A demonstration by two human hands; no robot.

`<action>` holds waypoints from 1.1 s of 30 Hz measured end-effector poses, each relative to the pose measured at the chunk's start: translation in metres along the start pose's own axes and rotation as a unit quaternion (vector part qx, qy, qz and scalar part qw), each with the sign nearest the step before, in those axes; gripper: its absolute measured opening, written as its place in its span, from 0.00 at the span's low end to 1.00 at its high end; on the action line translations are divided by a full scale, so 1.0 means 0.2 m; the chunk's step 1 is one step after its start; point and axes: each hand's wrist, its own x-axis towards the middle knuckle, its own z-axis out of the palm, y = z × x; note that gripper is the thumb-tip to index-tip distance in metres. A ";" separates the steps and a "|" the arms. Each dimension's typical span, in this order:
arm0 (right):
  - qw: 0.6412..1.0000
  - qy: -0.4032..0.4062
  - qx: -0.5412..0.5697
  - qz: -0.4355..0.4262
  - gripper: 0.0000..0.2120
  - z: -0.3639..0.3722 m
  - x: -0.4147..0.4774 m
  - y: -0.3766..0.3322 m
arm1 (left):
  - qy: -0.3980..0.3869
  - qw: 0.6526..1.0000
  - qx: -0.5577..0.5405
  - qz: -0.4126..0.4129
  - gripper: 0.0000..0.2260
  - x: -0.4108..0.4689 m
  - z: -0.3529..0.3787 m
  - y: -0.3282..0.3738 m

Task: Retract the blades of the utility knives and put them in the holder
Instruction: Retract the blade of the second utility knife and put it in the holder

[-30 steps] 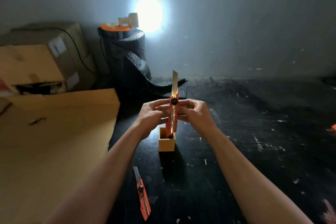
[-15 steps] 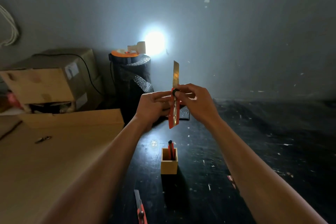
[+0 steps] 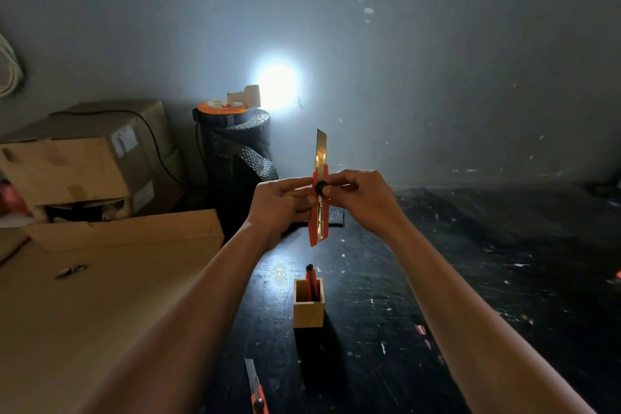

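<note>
I hold an orange utility knife (image 3: pixel 318 222) upright in front of me, its long blade (image 3: pixel 321 148) sticking out of the top. My left hand (image 3: pixel 280 203) grips the knife body from the left. My right hand (image 3: pixel 361 198) holds it from the right, fingers at the black lock knob (image 3: pixel 321 186). Below them a small wooden holder (image 3: pixel 308 309) stands on the black table with one knife (image 3: pixel 312 281) in it. A third orange knife (image 3: pixel 257 388) with its blade out lies on the table near the bottom edge.
A large cardboard sheet (image 3: pixel 100 296) covers the left side. Cardboard boxes (image 3: pixel 84 158) and a black mesh roll (image 3: pixel 240 151) topped by a lamp stand at the back left. The black table (image 3: pixel 470 262) stretches to the right, speckled with scraps.
The view has tilted upward and my hands have lifted the knife clear of the holder. The blade looks slightly shorter than half a second ago.
</note>
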 end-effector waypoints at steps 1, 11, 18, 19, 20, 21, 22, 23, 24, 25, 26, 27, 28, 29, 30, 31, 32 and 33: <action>1.000 0.008 -0.005 -0.005 0.09 0.00 0.00 -0.01 | 0.001 1.000 -0.001 0.002 0.16 0.00 0.00 0.01; 0.999 0.016 -0.016 -0.036 0.07 0.00 0.01 -0.10 | -0.004 1.000 -0.026 0.016 0.17 0.03 -0.01 0.08; 1.000 -0.007 -0.004 -0.025 0.07 0.04 -0.02 -0.06 | 0.006 1.000 -0.028 0.009 0.16 0.07 -0.06 0.08; 1.000 -0.009 -0.002 -0.022 0.08 0.05 -0.03 -0.04 | 0.009 1.000 -0.028 0.008 0.16 0.07 -0.06 0.07; 1.000 -0.013 -0.001 -0.020 0.08 0.06 -0.02 -0.04 | 0.012 1.000 -0.028 0.006 0.16 0.08 -0.06 0.07; 1.000 -0.018 0.000 -0.017 0.08 0.06 -0.02 -0.03 | 0.012 0.999 -0.029 0.005 0.16 0.08 -0.06 0.08; 1.000 -0.024 0.004 -0.013 0.08 0.07 -0.02 -0.03 | 0.015 0.999 -0.029 0.003 0.16 0.09 -0.06 0.08; 1.000 -0.027 0.008 -0.009 0.08 0.07 -0.02 -0.02 | 0.017 0.999 -0.030 0.003 0.15 0.10 -0.05 0.09; 0.999 -0.028 0.013 -0.006 0.08 0.07 -0.03 -0.02 | 0.020 0.999 -0.029 0.002 0.15 0.10 -0.05 0.09; 0.999 -0.029 0.021 -0.003 0.08 0.07 -0.03 -0.01 | 0.023 0.999 -0.027 0.001 0.15 0.10 -0.04 0.09; 0.999 -0.028 0.031 0.000 0.07 0.07 -0.04 -0.01 | 0.025 0.999 -0.024 0.001 0.15 0.10 -0.04 0.09; 0.999 -0.028 0.041 0.004 0.07 0.07 -0.04 0.00 | 0.026 0.999 -0.021 0.000 0.15 0.10 -0.03 0.09; 0.998 -0.028 0.048 0.007 0.07 0.07 -0.05 0.01 | 0.027 0.999 -0.019 -0.001 0.16 0.10 -0.03 0.09; 0.998 -0.028 0.052 0.009 0.07 0.07 -0.05 0.01 | 0.028 0.999 -0.020 -0.002 0.16 0.10 -0.02 0.08; 0.998 -0.029 0.055 0.011 0.07 0.07 -0.06 0.01 | 0.030 0.999 -0.022 -0.002 0.16 0.11 -0.02 0.07; 0.998 -0.030 0.058 0.015 0.08 0.07 -0.06 0.02 | 0.032 0.999 -0.024 -0.002 0.16 0.11 -0.01 0.06; 0.998 -0.033 0.058 0.020 0.07 0.08 -0.06 0.03 | 0.035 0.999 -0.027 -0.002 0.16 0.11 -0.01 0.06; 0.998 -0.037 0.055 0.023 0.07 0.08 -0.07 0.03 | 0.038 0.999 -0.028 -0.001 0.16 0.12 -0.01 0.05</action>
